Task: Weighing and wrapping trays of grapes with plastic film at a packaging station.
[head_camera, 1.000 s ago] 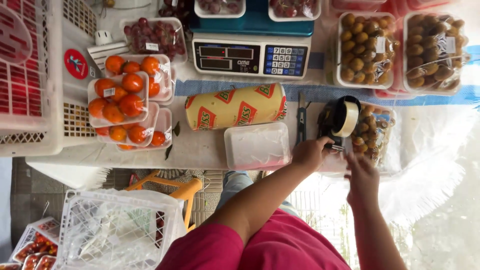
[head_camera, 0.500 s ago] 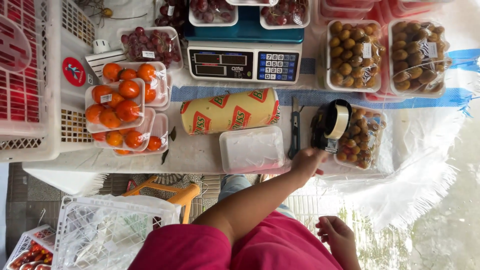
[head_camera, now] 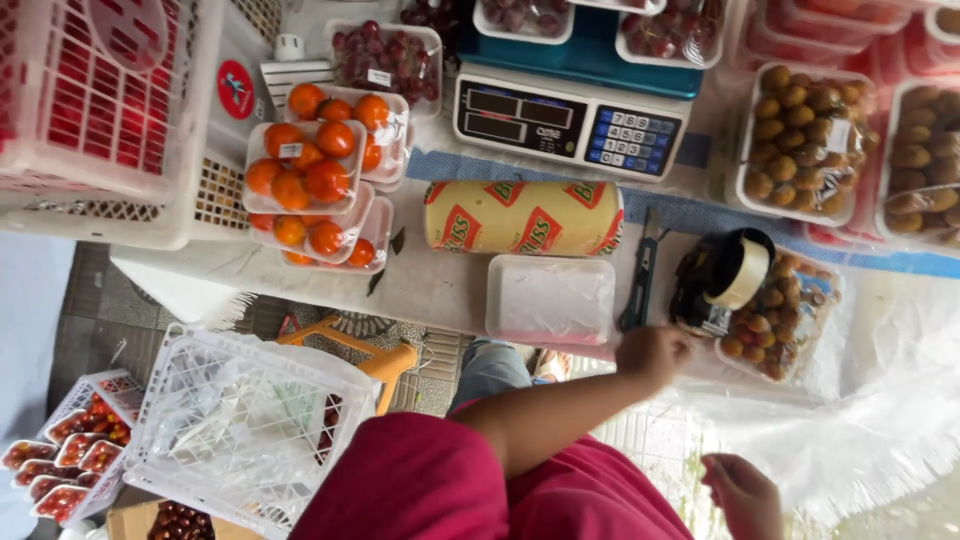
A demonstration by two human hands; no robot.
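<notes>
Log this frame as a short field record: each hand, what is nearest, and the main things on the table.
left hand: fisted at the table edge, by the black tape dispenser
right hand: low, open, holding nothing
near left hand: wrapped tray of brown fruit, clear lidded plastic box, dark utility knife
centre: yellow cling film roll
back: digital scale
left side: trays of orange fruit

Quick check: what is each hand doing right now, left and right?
Left hand: fingers curled at the table edge beside the tape dispenser; a grip cannot be told.
Right hand: low, apparently empty, fingers loosely curled.
</notes>
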